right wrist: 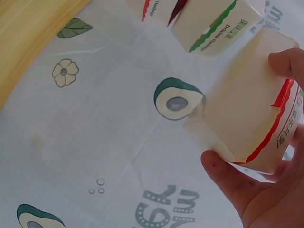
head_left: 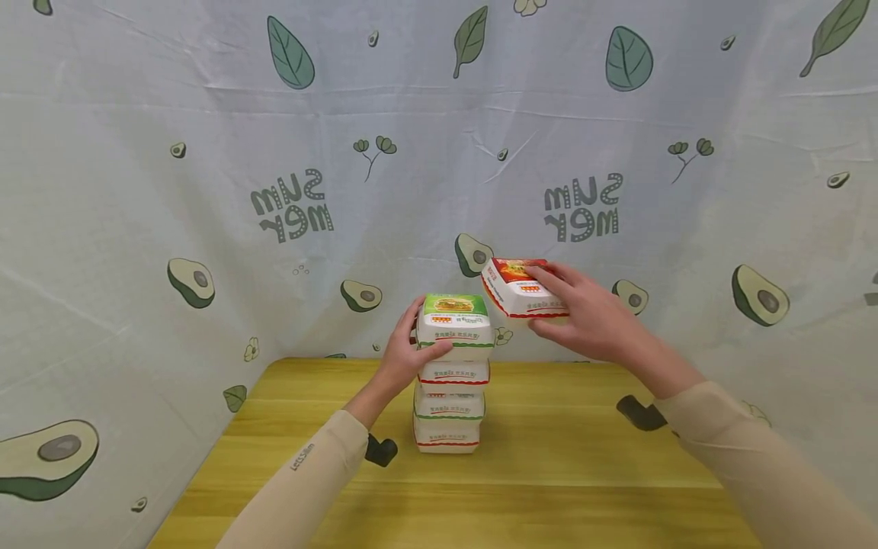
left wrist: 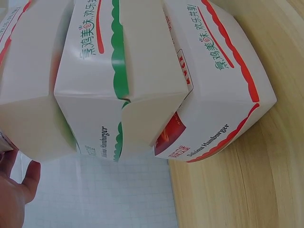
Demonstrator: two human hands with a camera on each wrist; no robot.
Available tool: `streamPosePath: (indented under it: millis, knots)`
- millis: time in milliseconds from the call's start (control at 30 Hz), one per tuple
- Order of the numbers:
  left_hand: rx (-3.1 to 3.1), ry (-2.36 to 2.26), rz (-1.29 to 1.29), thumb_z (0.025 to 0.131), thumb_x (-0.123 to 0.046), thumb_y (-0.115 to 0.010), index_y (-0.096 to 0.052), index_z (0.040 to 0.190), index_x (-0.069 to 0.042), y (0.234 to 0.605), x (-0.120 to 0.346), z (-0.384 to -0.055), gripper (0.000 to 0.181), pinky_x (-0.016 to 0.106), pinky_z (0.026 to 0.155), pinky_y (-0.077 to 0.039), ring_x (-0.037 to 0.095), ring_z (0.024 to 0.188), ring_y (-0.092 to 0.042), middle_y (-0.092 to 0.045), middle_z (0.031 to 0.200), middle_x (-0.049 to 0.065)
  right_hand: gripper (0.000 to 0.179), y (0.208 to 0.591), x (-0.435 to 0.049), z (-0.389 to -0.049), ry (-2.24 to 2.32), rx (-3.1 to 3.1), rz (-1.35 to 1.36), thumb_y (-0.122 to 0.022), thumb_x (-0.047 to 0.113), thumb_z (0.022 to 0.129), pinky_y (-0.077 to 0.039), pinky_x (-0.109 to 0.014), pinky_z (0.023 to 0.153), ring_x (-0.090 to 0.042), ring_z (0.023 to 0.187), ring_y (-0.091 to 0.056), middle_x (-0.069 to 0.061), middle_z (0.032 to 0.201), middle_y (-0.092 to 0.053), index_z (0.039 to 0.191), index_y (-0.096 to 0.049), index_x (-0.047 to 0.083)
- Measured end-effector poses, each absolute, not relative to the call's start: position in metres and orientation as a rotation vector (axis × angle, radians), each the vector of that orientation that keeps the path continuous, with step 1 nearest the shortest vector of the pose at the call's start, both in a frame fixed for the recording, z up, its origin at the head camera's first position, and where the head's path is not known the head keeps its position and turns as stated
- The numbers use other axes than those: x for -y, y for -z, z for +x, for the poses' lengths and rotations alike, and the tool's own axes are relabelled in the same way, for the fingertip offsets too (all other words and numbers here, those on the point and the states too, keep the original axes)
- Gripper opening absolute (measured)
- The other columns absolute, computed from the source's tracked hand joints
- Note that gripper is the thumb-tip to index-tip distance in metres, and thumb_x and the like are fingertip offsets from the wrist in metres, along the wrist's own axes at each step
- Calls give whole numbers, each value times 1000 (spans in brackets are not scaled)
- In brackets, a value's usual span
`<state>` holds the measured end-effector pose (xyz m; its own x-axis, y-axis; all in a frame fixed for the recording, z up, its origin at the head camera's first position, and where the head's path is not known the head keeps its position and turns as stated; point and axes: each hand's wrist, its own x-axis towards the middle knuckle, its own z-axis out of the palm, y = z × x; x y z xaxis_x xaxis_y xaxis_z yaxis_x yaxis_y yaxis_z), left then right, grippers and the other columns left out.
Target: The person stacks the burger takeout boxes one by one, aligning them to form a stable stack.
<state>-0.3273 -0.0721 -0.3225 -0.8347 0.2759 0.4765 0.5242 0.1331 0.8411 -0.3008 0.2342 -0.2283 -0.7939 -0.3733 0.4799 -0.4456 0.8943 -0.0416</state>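
A stack of hamburger boxes [head_left: 449,408] stands upright on the table, green-trimmed and red-trimmed ones alternating. My left hand [head_left: 401,354] grips the top green hamburger box [head_left: 456,326], its thumb across the front and the fingers at the left side, partly hidden. To the right of the stack's top and slightly higher, my right hand [head_left: 593,316] holds a red hamburger box [head_left: 511,293] in the air, tilted and apart from the stack. The right wrist view shows its plain underside [right wrist: 251,99] with fingers around the edge. Lower boxes [left wrist: 90,71] fill the left wrist view.
The yellow wood-grain table [head_left: 562,435] extends around the stack. Behind it hangs a pale curtain [head_left: 425,152] printed with avocados and leaves, close to the table's back edge. Black wrist straps [head_left: 641,413] show by both sleeves.
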Motion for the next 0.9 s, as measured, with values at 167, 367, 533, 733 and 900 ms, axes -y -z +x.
streamPosePath:
  millis: [167,367,533,733,900]
  knots:
    - [2221,1781,-768,91,-18,-73,-15,162,-13,337,71,-346,92,30,80,-55,26,108,-57,-41,147,17,80,224,-227,-301,-176,2599,595,-68,43,89,-48,-60,92,-39,135,-41,-11,160,-32,159,-30,34]
    - [2187,1779,-751,91,-23,-74,-18,162,-24,350,69,-360,91,33,80,-56,28,111,-57,-41,148,12,81,221,-218,-300,-165,2612,605,-69,45,88,-47,-59,93,-38,135,-41,-12,160,-33,159,-31,33]
    - [2161,1791,-763,90,-29,-76,-20,161,-27,352,69,-359,90,34,80,-57,27,110,-58,-43,146,9,81,219,-211,-301,-163,2629,594,-70,45,88,-47,-60,94,-38,138,-39,-11,161,-32,158,-33,31]
    - [2183,1785,-755,89,-27,-76,-19,162,-24,350,69,-359,92,35,80,-57,27,110,-58,-43,146,10,80,216,-203,-302,-161,2637,606,-70,47,88,-48,-58,93,-38,137,-40,-10,161,-33,158,-34,31]
    - [2192,1785,-759,91,-23,-74,-15,163,-22,349,69,-358,92,35,82,-57,27,114,-57,-39,150,13,79,213,-196,-301,-154,2639,621,-69,48,88,-47,-58,95,-36,137,-41,-8,161,-33,158,-34,31]
